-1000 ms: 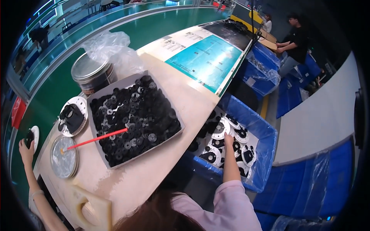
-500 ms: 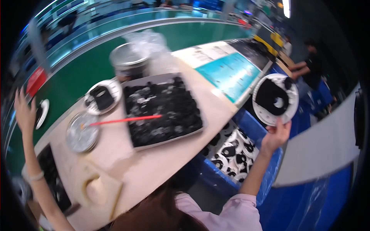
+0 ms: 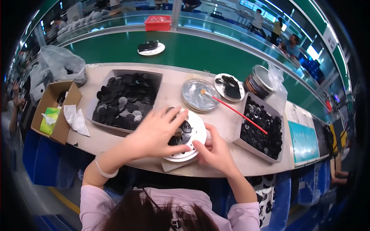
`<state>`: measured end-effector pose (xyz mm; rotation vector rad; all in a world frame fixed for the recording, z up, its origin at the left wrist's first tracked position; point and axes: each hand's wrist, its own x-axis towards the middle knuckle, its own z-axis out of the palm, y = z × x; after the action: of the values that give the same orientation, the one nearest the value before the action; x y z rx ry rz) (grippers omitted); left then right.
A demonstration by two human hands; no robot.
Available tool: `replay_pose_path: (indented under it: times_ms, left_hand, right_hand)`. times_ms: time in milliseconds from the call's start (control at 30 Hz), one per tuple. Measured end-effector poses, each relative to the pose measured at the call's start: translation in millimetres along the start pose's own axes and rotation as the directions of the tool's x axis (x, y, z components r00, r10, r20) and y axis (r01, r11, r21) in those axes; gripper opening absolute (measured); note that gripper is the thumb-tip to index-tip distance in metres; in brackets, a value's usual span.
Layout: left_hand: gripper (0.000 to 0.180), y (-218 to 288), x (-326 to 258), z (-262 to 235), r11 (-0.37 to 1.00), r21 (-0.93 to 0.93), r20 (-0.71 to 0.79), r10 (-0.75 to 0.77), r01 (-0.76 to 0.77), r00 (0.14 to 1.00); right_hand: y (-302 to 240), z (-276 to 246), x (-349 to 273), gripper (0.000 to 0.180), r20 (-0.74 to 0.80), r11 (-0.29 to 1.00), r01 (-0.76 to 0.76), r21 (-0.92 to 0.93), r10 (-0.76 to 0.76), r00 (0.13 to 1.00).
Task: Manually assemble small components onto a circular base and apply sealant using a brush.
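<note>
beige surface (image 3: 169,92) along a green conveyor belt (image 3: 192,50), blue crates (image 3: 42,161) underneath, bright windows (image 3: 312,52) far right, workers beyond

Under the left hand (image 3: 156,133) and the right hand (image 3: 213,151) lay a white round plate (image 3: 191,143) that looked like smooth plastic with a slight gloss. Beyond the hands, the metal dish (image 3: 195,95) was shiny and reflective. The bench (image 3: 169,82) was matt beige. Left of the left hand, the cardboard box (image 3: 54,111) looked rough and dull.
</note>
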<state>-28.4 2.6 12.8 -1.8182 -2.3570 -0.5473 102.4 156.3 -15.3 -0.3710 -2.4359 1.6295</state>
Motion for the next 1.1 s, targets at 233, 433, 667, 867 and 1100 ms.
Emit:
replay_pose_path:
  times_ms: [233,433,667,867,1100]
  left_hand:
    - [0.067,14,-10,25,0.999,-0.034,-0.144,-0.038,0.033,0.989]
    - [0.066,24,-8,22,0.992,-0.088,-0.073,-0.095,0.088,0.993]
    - [0.065,21,-4,13,0.984,-0.14,0.055,-0.103,0.109,0.993]
    - [0.067,14,-2,10,0.957,-0.249,0.176,-0.106,0.148,0.979]
    - [0.066,20,-15,34,0.987,-0.126,-0.097,-0.112,0.1,0.989]
  right_hand:
    - [-2,-29,-1,0.03,-0.128,0.823,0.088,-0.561,-0.191,0.973]
    - [-17,-45,14,0.02,-0.156,0.872,0.077,-0.483,-0.172,0.973]
    - [-36,-46,44,0.019,-0.007,0.839,0.136,-0.526,-0.165,0.986]
    - [-58,-17,100,0.018,0.143,0.772,0.352,-0.529,-0.328,0.934]
    - [-38,52,193,0.018,0.235,0.496,0.583,-0.643,-0.597,0.767]
